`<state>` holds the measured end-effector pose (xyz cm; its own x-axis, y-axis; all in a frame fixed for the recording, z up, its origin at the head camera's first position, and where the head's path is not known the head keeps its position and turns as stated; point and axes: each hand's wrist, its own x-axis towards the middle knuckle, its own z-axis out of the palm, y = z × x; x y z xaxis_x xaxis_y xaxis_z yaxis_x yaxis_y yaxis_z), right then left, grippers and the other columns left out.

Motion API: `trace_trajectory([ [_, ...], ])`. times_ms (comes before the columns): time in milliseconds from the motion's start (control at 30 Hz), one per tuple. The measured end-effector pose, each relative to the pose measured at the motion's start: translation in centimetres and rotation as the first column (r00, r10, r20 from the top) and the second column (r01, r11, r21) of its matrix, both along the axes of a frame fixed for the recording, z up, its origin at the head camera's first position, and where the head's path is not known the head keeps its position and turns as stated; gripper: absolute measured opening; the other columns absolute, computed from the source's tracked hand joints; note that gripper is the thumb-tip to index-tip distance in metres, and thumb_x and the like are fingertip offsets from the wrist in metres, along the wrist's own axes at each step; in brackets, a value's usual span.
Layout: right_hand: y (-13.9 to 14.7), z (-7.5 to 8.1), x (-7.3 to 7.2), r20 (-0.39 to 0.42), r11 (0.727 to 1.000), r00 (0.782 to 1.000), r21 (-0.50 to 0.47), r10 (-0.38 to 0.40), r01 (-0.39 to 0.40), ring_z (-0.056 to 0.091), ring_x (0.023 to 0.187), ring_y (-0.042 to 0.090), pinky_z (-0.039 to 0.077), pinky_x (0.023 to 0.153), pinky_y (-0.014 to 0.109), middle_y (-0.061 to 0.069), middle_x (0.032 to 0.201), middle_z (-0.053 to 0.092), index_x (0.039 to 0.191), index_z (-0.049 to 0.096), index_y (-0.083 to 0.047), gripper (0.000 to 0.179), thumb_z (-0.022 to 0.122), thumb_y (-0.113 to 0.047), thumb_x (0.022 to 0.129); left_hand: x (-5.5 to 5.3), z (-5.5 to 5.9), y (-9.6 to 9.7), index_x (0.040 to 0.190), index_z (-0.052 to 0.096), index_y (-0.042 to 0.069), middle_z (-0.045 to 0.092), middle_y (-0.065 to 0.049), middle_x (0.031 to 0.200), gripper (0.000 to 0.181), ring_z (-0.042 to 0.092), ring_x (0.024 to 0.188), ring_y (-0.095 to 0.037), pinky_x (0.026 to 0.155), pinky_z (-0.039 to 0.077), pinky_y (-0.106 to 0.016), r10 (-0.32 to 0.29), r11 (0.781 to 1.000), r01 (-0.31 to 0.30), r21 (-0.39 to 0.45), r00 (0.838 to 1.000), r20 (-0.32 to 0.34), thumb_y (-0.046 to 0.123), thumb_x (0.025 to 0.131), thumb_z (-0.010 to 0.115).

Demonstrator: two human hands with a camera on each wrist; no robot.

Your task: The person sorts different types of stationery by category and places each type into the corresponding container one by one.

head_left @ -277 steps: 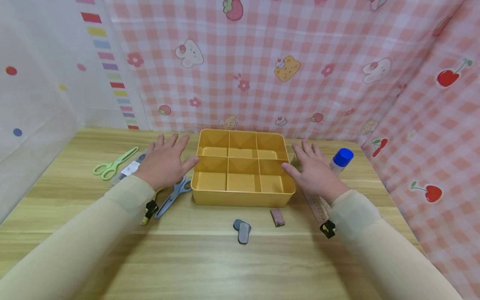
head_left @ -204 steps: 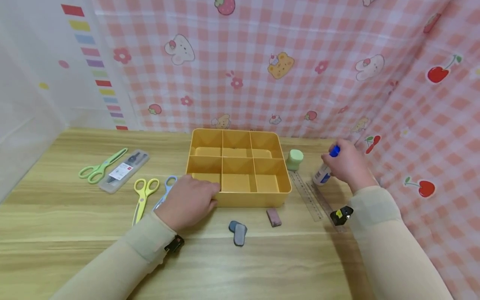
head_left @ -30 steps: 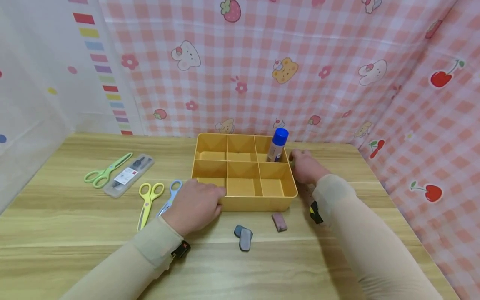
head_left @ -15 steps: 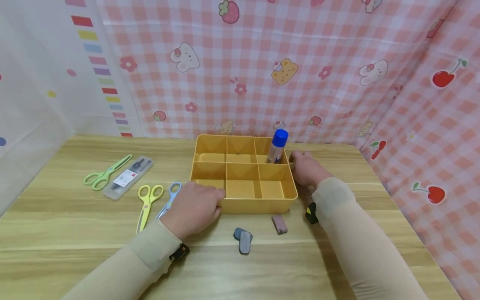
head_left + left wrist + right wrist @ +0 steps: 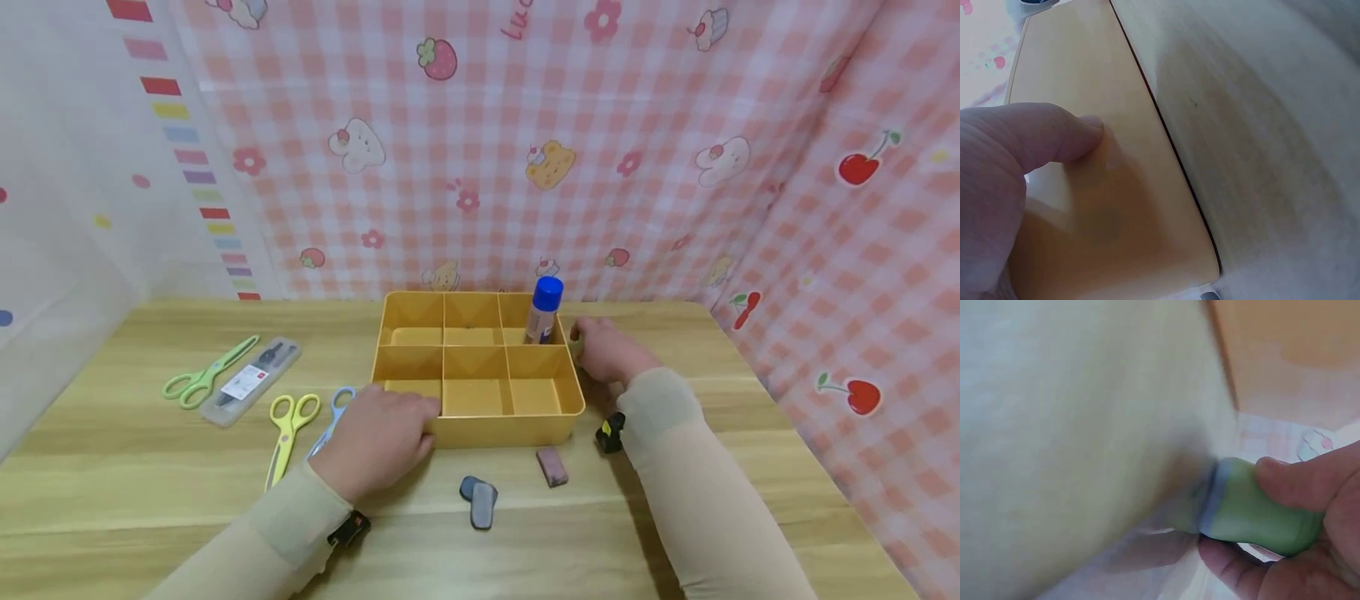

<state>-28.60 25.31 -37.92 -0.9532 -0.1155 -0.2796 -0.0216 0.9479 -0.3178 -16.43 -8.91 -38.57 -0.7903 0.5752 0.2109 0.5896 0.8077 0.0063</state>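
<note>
A yellow six-compartment organizer box stands on the wooden table. My left hand grips its front wall near the left corner; in the left wrist view the thumb presses on the outer face. To the right of the box, my right hand holds a small light-green waisted tub between thumb and fingers. Its greyish band faces the tabletop in the right wrist view; I cannot tell whether it touches the table. A glue stick with a blue cap leans upright in the back right compartment.
Left of the box lie green scissors, a clear case, yellow scissors and blue scissors, partly behind my left hand. In front are a pink eraser and two grey-blue flat pieces, overlapping. A checked curtain hangs behind.
Earlier, my right hand took the glue stick from the table; it now stands in the box. My left hand moved onto the front wall. In the last second only the head view tilts.
</note>
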Motion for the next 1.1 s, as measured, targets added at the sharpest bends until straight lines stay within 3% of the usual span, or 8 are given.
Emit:
trace_trajectory([
  [233, 0.8, -1.7, 1.2, -0.075, 0.997, 0.997, -0.072, 0.031, -0.036, 0.060, 0.110, 0.035, 0.051, 0.100, 0.055, 0.023, 0.129, 0.063, 0.133, 0.054, -0.005, 0.032, 0.058, -0.012, 0.102, 0.6, -1.1, -0.2, 0.072, 0.053, 0.026, 0.052, 0.013, 0.062, 0.025, 0.053, 0.060, -0.008, 0.063, 0.039, -0.033, 0.014, 1.000, -0.014, -0.010, 1.000, 0.022, 0.025, 0.088, 0.071],
  [400, 0.5, -2.8, 2.1, -0.084, 0.998, 0.996, -0.060, 0.026, -0.031, 0.058, 0.116, 0.037, 0.049, 0.105, 0.058, 0.025, 0.133, 0.059, 0.134, 0.053, -0.007, 0.034, 0.059, -0.014, 0.102, 1.4, -1.8, -0.4, 0.072, 0.053, 0.026, 0.055, 0.013, 0.065, 0.025, 0.057, 0.062, -0.009, 0.065, 0.040, -0.033, 0.001, 1.000, -0.001, 0.011, 1.000, 0.024, 0.026, 0.087, 0.073],
  [667, 0.6, -1.6, 1.6, -0.123, 0.996, 0.992, -0.085, 0.003, -0.014, 0.058, 0.108, 0.036, 0.050, 0.101, 0.056, 0.026, 0.129, 0.058, 0.135, 0.050, -0.006, 0.033, 0.057, -0.012, 0.103, 0.5, -1.3, -0.5, 0.072, 0.054, 0.027, 0.050, 0.015, 0.060, 0.025, 0.046, 0.053, -0.005, 0.061, 0.041, -0.032, -0.031, 0.999, 0.033, 0.027, 0.997, -0.073, 0.025, 0.086, 0.075],
  [800, 1.0, -0.9, 1.0, -0.138, 0.996, 0.990, -0.088, -0.004, -0.008, 0.059, 0.108, 0.036, 0.051, 0.100, 0.055, 0.026, 0.128, 0.058, 0.135, 0.050, -0.005, 0.033, 0.057, -0.013, 0.104, 0.1, -0.7, -0.2, 0.072, 0.054, 0.026, 0.050, 0.015, 0.060, 0.025, 0.046, 0.054, -0.005, 0.061, 0.041, -0.032, -0.038, 0.999, 0.040, 0.024, 0.996, -0.081, 0.026, 0.086, 0.075],
  [1100, 0.8, -1.0, 0.5, -0.133, 0.989, 0.989, -0.135, -0.072, 0.054, 0.060, 0.109, 0.036, 0.051, 0.102, 0.055, 0.026, 0.131, 0.061, 0.137, 0.050, -0.003, 0.036, 0.056, -0.016, 0.104, 0.2, -0.5, -0.2, 0.072, 0.054, 0.025, 0.051, 0.014, 0.060, 0.024, 0.048, 0.054, -0.007, 0.059, 0.039, -0.033, -0.031, 0.999, 0.033, 0.022, 0.997, -0.072, 0.025, 0.086, 0.075],
])
